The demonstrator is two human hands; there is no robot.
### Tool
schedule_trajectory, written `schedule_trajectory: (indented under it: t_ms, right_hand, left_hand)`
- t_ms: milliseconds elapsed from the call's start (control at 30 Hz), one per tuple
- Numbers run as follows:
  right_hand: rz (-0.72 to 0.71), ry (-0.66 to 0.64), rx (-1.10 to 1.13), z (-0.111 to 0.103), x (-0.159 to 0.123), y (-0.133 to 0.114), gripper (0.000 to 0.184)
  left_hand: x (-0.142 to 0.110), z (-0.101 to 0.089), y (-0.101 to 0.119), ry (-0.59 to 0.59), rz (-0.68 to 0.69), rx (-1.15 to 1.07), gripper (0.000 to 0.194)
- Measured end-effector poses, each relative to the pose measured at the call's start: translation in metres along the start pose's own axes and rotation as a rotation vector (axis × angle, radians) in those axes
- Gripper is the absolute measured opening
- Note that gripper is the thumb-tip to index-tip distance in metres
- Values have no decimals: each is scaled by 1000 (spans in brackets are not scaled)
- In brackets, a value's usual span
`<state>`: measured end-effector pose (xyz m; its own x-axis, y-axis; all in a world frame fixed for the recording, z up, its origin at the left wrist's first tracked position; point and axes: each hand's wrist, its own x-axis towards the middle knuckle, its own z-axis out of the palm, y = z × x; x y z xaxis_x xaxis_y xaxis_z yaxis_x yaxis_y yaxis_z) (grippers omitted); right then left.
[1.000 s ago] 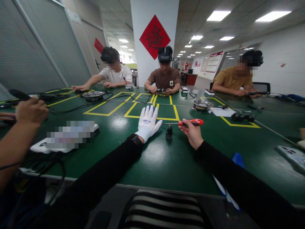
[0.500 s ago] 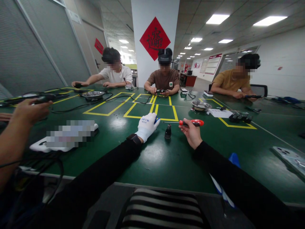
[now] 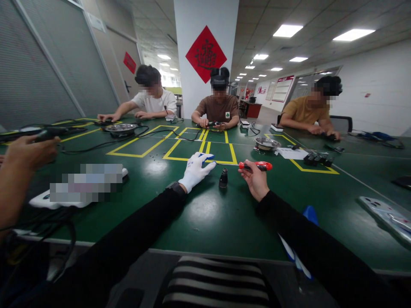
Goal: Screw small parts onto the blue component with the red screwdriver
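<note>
A white glove with a blue palm side covers my left hand (image 3: 194, 171), raised over the table with thumb and fingers apart. Bare, my right hand (image 3: 255, 179) grips a screwdriver (image 3: 262, 166) by its red and black handle. The screwdriver lies level, its thin shaft pointing left to the gloved fingertips; whether the tip touches them I cannot tell. Between my hands and a little nearer me, a small black tapered piece (image 3: 223, 179) stands upright on the green table (image 3: 205, 231). A blue and white glove (image 3: 310, 215) sits at the table edge, partly behind my right sleeve.
A white device (image 3: 80, 190), partly blurred out, lies left; a phone (image 3: 385, 216) lies right. Farther off are metal bowls (image 3: 267, 143), white paper (image 3: 291, 153), black blocks (image 3: 317, 159) and cables. Several people sit around the table; one person's hand (image 3: 30, 154) reaches in at left.
The fingers of my gloved left hand have spread, showing more blue. My right hand still holds the screwdriver at nearly the same place. The whole view has shifted slightly.
</note>
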<state>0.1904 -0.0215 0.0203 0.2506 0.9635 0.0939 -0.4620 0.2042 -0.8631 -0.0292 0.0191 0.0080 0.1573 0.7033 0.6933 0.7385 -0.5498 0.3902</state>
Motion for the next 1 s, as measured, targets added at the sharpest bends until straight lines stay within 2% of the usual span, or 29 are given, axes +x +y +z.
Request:
schedule_trajectory:
  t_ms: [133,300,533,700,800,933,1000]
  right_hand:
    - [6,-17,-3,0,-1,0,18]
    - [18,-39,-11,2,-2,1,18]
    - [47,-56,8,2,-2,1,18]
    - [13,-111,-27,1,-2,0,21]
    - [-121,-242,-224,-1,-2,0,22]
    - [-500,-502,-765,-6,-1,3,21]
    - [-593,-660,-996,-9,-1,4,25]
  left_hand:
    - [1,1,-4,-108,92,13,42]
    - [1,5,-8,-172,171,-44,31]
    - [0,7,-11,-157,85,-56,20]
    - [1,4,-6,-52,31,-38,17]
    - [2,2,-3,22,-31,-25,17]
    - [2,-2,1,65,-114,-67,24]
    - [0,-3,5,58,-150,-133,28]
